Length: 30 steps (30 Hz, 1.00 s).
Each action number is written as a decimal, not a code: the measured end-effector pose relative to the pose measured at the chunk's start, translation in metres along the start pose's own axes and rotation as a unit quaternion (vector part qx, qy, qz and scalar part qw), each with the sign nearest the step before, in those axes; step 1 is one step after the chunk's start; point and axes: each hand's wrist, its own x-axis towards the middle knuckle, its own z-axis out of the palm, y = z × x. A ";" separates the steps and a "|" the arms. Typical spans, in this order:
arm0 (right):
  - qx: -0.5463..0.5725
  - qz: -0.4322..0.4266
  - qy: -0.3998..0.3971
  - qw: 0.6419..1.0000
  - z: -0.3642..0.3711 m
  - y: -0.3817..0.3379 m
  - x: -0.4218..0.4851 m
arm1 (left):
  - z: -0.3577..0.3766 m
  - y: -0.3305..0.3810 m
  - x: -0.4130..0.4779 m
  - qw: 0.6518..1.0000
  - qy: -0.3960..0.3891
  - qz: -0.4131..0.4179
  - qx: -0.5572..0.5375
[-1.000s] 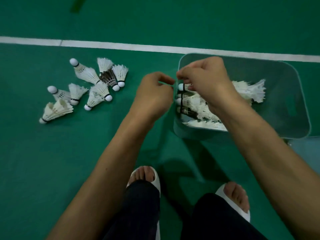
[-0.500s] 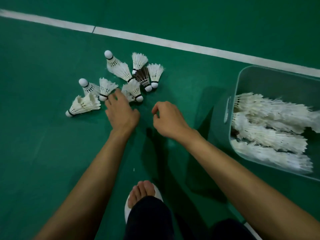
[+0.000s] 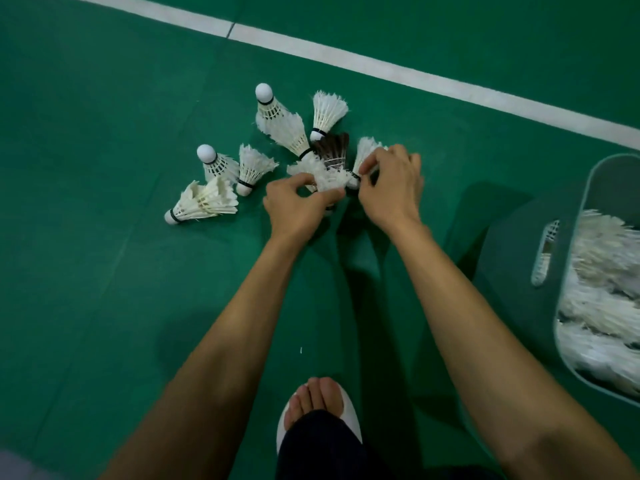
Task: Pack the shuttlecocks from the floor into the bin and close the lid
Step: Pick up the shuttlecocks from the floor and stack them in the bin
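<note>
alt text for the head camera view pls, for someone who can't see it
Seen from above, a person's left hand and right hand each close on a white feather shuttlecock at the near edge of a loose cluster of shuttlecocks on a green court floor. A grey-green plastic bin, part-filled with shuttlecocks, stands open at right.

Both bare forearms stretched forward, left hand (image 3: 299, 202) and right hand (image 3: 391, 183) side by side, fingers curled, pinching.
</note>
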 end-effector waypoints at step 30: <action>0.145 0.362 0.133 0.911 -0.239 0.191 -0.149 | 0.145 0.149 -0.259 0.957 -0.189 0.217 -0.048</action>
